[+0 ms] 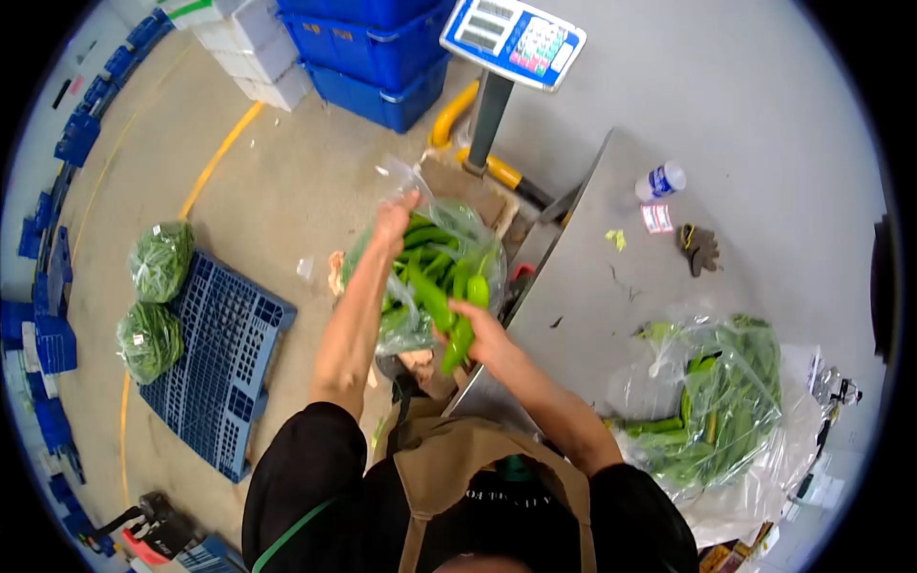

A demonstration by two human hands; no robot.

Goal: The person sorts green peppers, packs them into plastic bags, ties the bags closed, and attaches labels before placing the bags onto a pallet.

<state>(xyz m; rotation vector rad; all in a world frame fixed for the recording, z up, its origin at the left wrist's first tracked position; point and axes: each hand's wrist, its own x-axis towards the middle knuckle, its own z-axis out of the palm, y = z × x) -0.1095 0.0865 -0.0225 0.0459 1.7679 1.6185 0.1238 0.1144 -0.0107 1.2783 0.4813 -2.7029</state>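
The person's left hand is gripping the rim of a clear plastic bag (411, 180), and the right hand (480, 329) is grasping several long green peppers (433, 298) (the exact count is hard to tell), its fingers curling around them. These peppers are hanging at the bag's near side, with more lying inside it. To the right, a smooth grey table (583, 296) is carrying a white bottle (661, 180), a small red-and-white label (657, 219), a dark glove (699, 248) and a second bag (731, 411), its thin, crinkled film shining over long green vegetables. Beyond, a scale display (514, 40) is standing on a dark post near stacked blue plastic crates (368, 48). On the left, a latticed blue pallet (215, 363) is lying on the floor (315, 172), two rounded bags of greens (160, 262) resting along its edge.
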